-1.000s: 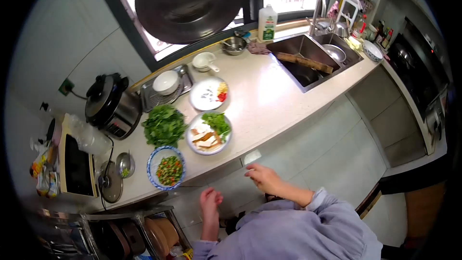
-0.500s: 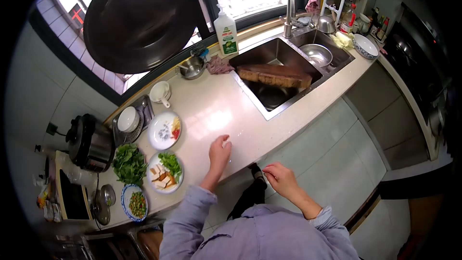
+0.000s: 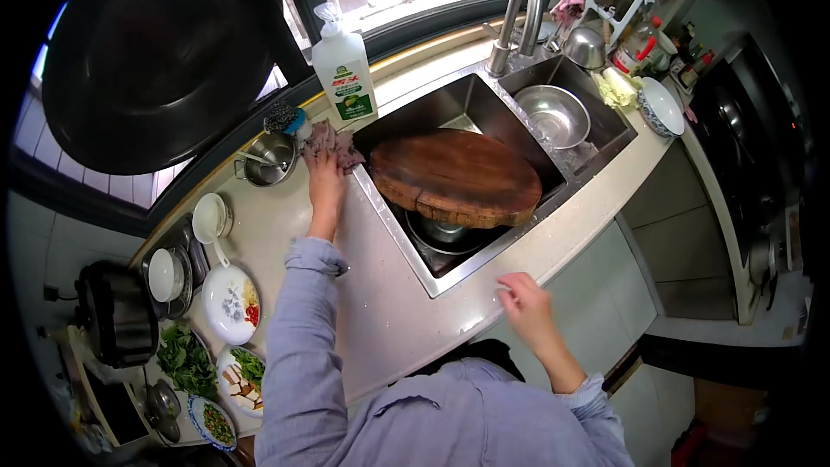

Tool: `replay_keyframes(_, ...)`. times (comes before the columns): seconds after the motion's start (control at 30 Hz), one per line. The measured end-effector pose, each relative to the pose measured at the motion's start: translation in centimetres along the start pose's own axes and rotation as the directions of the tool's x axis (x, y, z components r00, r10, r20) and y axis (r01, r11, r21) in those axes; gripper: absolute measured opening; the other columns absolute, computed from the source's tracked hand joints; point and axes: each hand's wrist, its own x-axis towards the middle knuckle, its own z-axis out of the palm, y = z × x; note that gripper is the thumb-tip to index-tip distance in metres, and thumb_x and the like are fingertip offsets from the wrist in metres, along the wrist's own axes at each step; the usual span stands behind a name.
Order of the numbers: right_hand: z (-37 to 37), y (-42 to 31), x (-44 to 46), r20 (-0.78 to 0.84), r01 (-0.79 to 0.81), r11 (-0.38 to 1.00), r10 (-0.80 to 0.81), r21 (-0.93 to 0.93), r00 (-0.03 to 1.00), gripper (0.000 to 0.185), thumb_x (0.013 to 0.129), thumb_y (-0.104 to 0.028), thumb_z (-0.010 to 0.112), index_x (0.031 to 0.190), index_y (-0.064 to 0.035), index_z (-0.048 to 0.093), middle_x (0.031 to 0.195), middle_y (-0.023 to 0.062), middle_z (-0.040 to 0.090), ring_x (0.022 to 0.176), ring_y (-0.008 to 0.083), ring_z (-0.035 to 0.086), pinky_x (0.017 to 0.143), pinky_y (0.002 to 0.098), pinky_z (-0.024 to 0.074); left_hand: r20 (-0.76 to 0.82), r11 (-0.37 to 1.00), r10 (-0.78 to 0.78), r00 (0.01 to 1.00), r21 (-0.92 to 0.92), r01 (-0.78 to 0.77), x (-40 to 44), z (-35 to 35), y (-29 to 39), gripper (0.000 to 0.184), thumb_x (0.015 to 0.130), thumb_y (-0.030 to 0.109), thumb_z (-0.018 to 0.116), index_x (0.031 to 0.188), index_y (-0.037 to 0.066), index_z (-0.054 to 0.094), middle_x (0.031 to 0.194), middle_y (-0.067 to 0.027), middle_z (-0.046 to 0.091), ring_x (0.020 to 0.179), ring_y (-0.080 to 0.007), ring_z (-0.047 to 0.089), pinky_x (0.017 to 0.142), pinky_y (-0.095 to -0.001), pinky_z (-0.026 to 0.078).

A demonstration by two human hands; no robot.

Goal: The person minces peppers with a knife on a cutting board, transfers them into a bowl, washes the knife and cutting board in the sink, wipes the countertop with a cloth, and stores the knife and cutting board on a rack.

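My left hand reaches across the counter, its fingers closing on a crumpled dusty-pink cloth beside the sink's left corner. A round, thick wooden chopping board lies tilted across the large sink basin, over a dark pan. My right hand hovers by the counter's front edge, fingers loosely bent and apart, with nothing in it. Close to the cloth stand a white pump bottle, a small steel pot and a blue scrubber.
To the left are a white plate of chopped seasonings, a plate of tofu and greens, leafy greens and a pressure cooker. A steel bowl sits in the small basin under the faucet. A large wok stands at the window.
My left hand has moved from the front counter up to the cloth and taken hold of it. The view has shifted toward the sink. My right hand stays low and free.
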Motion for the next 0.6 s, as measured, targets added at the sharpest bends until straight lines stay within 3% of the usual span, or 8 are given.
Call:
replay_keyframes(0.07, 2.6, 0.0, 2.5, 0.078, 0.373, 0.921, -0.366, -0.114, 0.927, 0.025, 0.072, -0.004, 0.062, 0.097, -0.0054, 0.061, 0.094, 0.0101, 0.061, 0.086, 0.0288, 0.059, 0.074, 0.0353, 0.0499, 0.053, 0.999, -0.004, 0.999, 0.054, 0.001, -0.4, 1.2, -0.1, 0.031, 0.076, 0.007, 0.054, 0.106, 0.004, 0.059, 0.12, -0.0134, 0.053, 0.114, -0.0353, 0.045, 0.094, -0.0397, 0.04)
replay_keyframes(0.17, 7.3, -2.0, 6.7, 0.271, 0.518, 0.855, -0.505, 0.029, 0.819, 0.043, 0.073, -0.002, 0.059, 0.114, 0.0014, 0.05, 0.117, 0.0171, 0.051, 0.105, 0.0332, 0.05, 0.086, 0.0374, 0.0443, -0.009, 0.998, 0.04, 0.999, 0.057, -0.039, -3.9, 0.6, 1.9, 0.031, 0.073, 0.007, 0.055, 0.105, 0.006, 0.059, 0.114, -0.0123, 0.056, 0.109, -0.0341, 0.049, 0.09, -0.0401, 0.042)
replay_keyframes(0.27, 12.8, -2.8, 10.9, 0.184, 0.628, 0.767, -0.642, 0.134, 0.744, 0.051, 0.071, 0.008, 0.047, 0.122, 0.0042, 0.043, 0.119, 0.0225, 0.047, 0.111, 0.0372, 0.046, 0.095, 0.0404, 0.0392, -0.027, 0.997, 0.077, 0.997, 0.016, -0.077, -9.0, -1.7, 5.8, 0.032, 0.073, 0.008, 0.056, 0.104, 0.008, 0.06, 0.113, -0.01, 0.057, 0.105, -0.0319, 0.051, 0.087, -0.0422, 0.043)
replay_keyframes(0.33, 15.8, -2.7, 13.3, 0.178, 0.713, 0.693, -0.718, 0.104, 0.672, 0.046, 0.076, -0.001, 0.048, 0.122, 0.0043, 0.044, 0.124, 0.0225, 0.045, 0.117, 0.0371, 0.042, 0.097, 0.0421, 0.036, 0.044, 1.0, 0.013, 0.999, 0.007, -0.013, -12.8, -3.0, 7.4, 0.033, 0.074, 0.012, 0.058, 0.107, 0.011, 0.06, 0.116, -0.0071, 0.057, 0.104, -0.0284, 0.051, 0.084, -0.0398, 0.042)
replay_keyframes(0.4, 17.5, -1.7, 14.1, 0.335, 0.752, 0.657, -0.721, 0.053, 0.607, 0.046, 0.077, -0.005, 0.048, 0.122, 0.0034, 0.044, 0.127, 0.0217, 0.044, 0.12, 0.0369, 0.04, 0.1, 0.0437, 0.0324, 0.057, 0.987, -0.114, 0.992, 0.119, 0.106, -16.0, -6.0, 9.0, 0.033, 0.075, 0.015, 0.06, 0.108, 0.013, 0.06, 0.117, -0.0057, 0.056, 0.104, -0.0264, 0.051, 0.084, -0.0375, 0.04)
replay_keyframes(0.47, 19.1, -0.1, 12.8, 0.636, 0.883, 0.47, -0.679, -0.005, 0.365, 0.044, 0.08, -0.015, 0.048, 0.121, 0.0023, 0.048, 0.132, 0.0195, 0.042, 0.124, 0.0357, 0.037, 0.103, 0.0483, 0.0267, 0.044, 0.951, -0.239, 0.97, 0.21, 0.225, -19.7, -7.9, 9.8, 0.033, 0.076, 0.018, 0.061, 0.109, 0.015, 0.061, 0.119, -0.0046, 0.055, 0.104, -0.0254, 0.051, 0.084, -0.0369, 0.038)
replay_keyframes(0.53, 20.7, 1.8, 9.4, 0.579, 0.96, 0.247, -0.805, 0.135, 0.126, 0.046, 0.081, -0.023, 0.051, 0.12, 0.0021, 0.05, 0.134, 0.0192, 0.04, 0.127, 0.0342, 0.034, 0.104, 0.049, 0.0234, 0.007, 0.899, -0.354, 0.935, 0.277, 0.338, -24.6, -9.8, 10.2, 0.033, 0.077, 0.019, 0.063, 0.109, 0.016, 0.062, 0.12, -0.0038, 0.056, 0.104, -0.0255, 0.05, 0.085, -0.038, 0.037)
replay_keyframes(0.6, 20.5, 0.3, 5.4, 0.659, 0.914, 0.257, -0.752, 0.312, -0.013, 0.053, 0.081, -0.033, 0.053, 0.121, 0.0023, 0.05, 0.135, 0.0187, 0.039, 0.128, 0.0328, 0.032, 0.106, 0.048, 0.0208, 0.001, 0.831, -0.467, 0.884, 0.343, 0.438, -29.1, -12.2, 12.1, 0.034, 0.077, 0.018, 0.062, 0.11, 0.015, 0.063, 0.121, -0.0049, 0.055, 0.106, -0.0281, 0.049, 0.087, -0.0396, 0.037)
